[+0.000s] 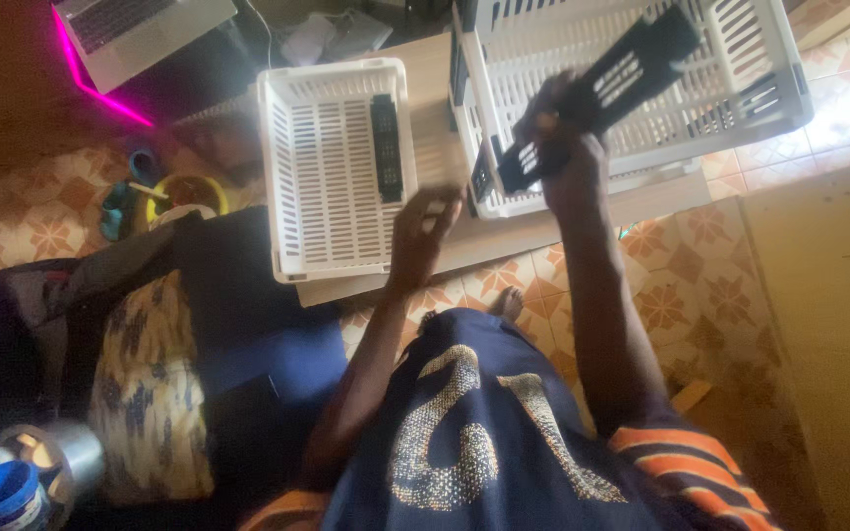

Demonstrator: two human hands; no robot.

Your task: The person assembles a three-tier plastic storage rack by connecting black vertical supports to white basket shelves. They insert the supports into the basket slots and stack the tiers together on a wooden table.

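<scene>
My right hand [565,138] is raised and grips a long black slotted plastic strip [610,84], held slanting over a large white slatted basket [740,108]. My left hand [423,228] hovers lower, fingers curled and blurred; whether it holds anything I cannot tell. It is beside a smaller white slatted basket [307,221] that has another black strip [386,147] lying along its right side. Both baskets rest on a pale board [533,236] on the floor.
A laptop [135,29] sits at the top left beside a pink glowing line. A yellow bowl [189,192] and dark cloths lie at the left, a metal flask [61,457] at the bottom left. A pale cabinet [828,324] stands on the right; the floor is patterned tile.
</scene>
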